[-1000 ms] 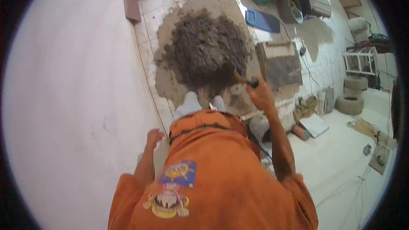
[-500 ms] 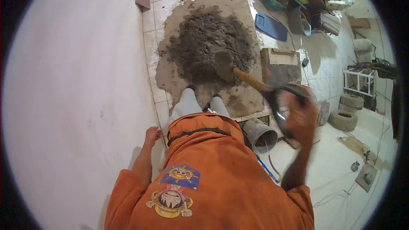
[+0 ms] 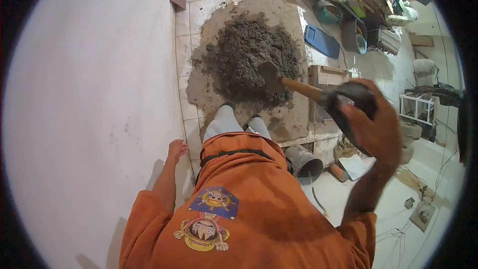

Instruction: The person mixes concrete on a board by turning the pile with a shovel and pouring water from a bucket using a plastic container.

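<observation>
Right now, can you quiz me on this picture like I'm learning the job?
1. True or false: the left hand holds the shovel.
2. The mortar by the shovel's blade is: A grey, B red, C green.
3. Fill in: the left hand is at the white ____.
Key: 1 false, the right hand holds it; 2 A; 3 wall.
</observation>
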The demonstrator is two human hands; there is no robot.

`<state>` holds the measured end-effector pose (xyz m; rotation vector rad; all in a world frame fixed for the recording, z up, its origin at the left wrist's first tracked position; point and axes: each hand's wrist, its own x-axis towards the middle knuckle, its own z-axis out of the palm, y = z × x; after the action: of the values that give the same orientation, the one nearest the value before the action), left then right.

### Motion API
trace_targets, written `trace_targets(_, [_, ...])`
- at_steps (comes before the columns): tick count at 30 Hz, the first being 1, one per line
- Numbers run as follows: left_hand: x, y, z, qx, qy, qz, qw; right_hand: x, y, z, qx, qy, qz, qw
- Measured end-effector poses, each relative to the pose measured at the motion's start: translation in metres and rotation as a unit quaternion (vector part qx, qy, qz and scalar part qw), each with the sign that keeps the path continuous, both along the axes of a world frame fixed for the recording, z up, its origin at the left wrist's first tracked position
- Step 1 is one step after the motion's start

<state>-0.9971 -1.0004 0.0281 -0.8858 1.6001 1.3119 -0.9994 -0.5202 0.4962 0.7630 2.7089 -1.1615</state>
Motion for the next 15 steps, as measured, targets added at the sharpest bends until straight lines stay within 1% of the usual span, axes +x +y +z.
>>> trace_targets(2, [0.005,-0.001,-0.003,-0.005,-0.01,0.008,1.0,0.01,-0.009,0.028,0.01,-0.03,0.005,0.999])
trace_targets(3, [0.006,0.002,-0.002,-0.009,-0.008,0.019,1.0,0.009,-0.009,0.034,0.015,-0.043,0.008,0.999])
trace_targets(4, [0.006,0.003,-0.004,-0.012,-0.005,0.03,0.999,0.008,-0.007,0.021,0.021,-0.054,0.022,0.998])
trace_targets(6, [0.016,-0.004,-0.018,0.016,-0.001,0.019,1.0,0.016,-0.002,-0.045,0.029,-0.078,0.05,0.995])
trace_targets(7, [0.017,-0.009,-0.027,0.029,0.004,0.011,1.0,0.016,0.003,-0.103,-0.007,-0.051,0.099,0.994])
trace_targets(8, [0.02,-0.013,-0.032,0.016,-0.007,-0.015,1.0,-0.006,-0.023,-0.13,0.011,-0.125,0.107,0.986])
trace_targets(9, [0.021,-0.015,-0.035,0.006,-0.019,-0.046,0.999,0.032,-0.002,-0.242,0.031,-0.015,0.148,0.988])
trace_targets(10, [0.011,-0.01,-0.04,0.0,-0.02,-0.072,0.997,0.05,-0.011,-0.259,0.056,-0.002,0.146,0.988])
trace_targets(11, [-0.011,-0.005,-0.047,-0.01,0.009,-0.123,0.992,0.048,-0.015,-0.266,0.085,0.023,0.152,0.984])
trace_targets(12, [-0.027,-0.008,-0.051,-0.024,0.031,-0.179,0.983,0.03,-0.009,-0.262,0.072,-0.01,0.133,0.988])
trace_targets(13, [-0.014,-0.014,-0.04,-0.038,0.029,-0.244,0.969,0.03,-0.005,-0.243,0.051,-0.068,0.107,0.991])
trace_targets(14, [-0.006,-0.018,-0.031,-0.031,-0.005,-0.182,0.983,0.027,-0.002,-0.229,0.031,-0.118,0.085,0.989])
trace_targets(15, [-0.025,-0.007,-0.021,-0.021,-0.018,-0.109,0.994,0.017,0.0,-0.223,0.08,-0.06,0.115,0.988])
